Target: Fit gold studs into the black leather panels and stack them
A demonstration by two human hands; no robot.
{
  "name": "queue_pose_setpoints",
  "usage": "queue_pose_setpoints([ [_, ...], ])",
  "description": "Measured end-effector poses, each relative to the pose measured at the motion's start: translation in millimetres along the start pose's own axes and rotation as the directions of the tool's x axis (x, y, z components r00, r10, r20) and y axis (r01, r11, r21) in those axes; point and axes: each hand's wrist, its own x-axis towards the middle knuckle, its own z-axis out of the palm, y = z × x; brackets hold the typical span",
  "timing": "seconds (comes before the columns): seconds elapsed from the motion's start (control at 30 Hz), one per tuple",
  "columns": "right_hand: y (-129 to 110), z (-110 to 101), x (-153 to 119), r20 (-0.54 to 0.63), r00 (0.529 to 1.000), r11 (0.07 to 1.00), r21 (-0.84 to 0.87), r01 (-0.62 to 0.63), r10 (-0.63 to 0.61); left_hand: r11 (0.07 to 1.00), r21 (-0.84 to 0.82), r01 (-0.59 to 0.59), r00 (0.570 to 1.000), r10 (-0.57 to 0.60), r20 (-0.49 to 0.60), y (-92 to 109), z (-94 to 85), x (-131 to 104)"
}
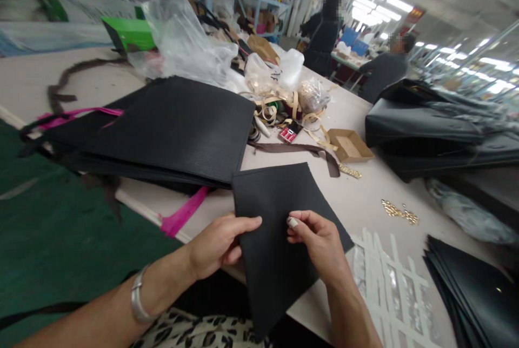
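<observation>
A black leather-like panel (275,278) lies tilted over the table's near edge. My left hand (221,242) grips its left edge, thumb on top and the other fingers mostly hidden underneath. Above the panel's middle, my right hand (316,237) is closed in a pinch with a small shiny metal piece (290,220) at the fingertips; its exact kind is too small to tell. Off to the right, a scatter of small gold metal fittings (399,212) lies on the table. A stack of larger black panels (182,126) is left of the panel in my hand.
Beyond my hands are a cardboard tray (351,145), a brown strap (300,149), a red-and-black small box (290,132) and plastic bags (186,40). More black panels (474,294) lie at right, near white tape strips (389,283). Two people (383,75) are in the background.
</observation>
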Motion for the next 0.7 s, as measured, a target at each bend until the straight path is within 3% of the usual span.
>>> queue_pose_setpoints([
  [0.3, 2, 3, -12, 0.012, 1.000, 0.998, -0.064, -0.019, 0.020, 0.987, -0.003, 0.158, 0.987, -0.158, 0.040, -4, 7.5, 6],
  [0.7, 3, -6, -11, 0.066, 0.996, 0.997, -0.050, -0.057, 0.060, 0.966, -0.053, 0.253, 0.959, -0.243, 0.145, 0, 4.1, 9],
])
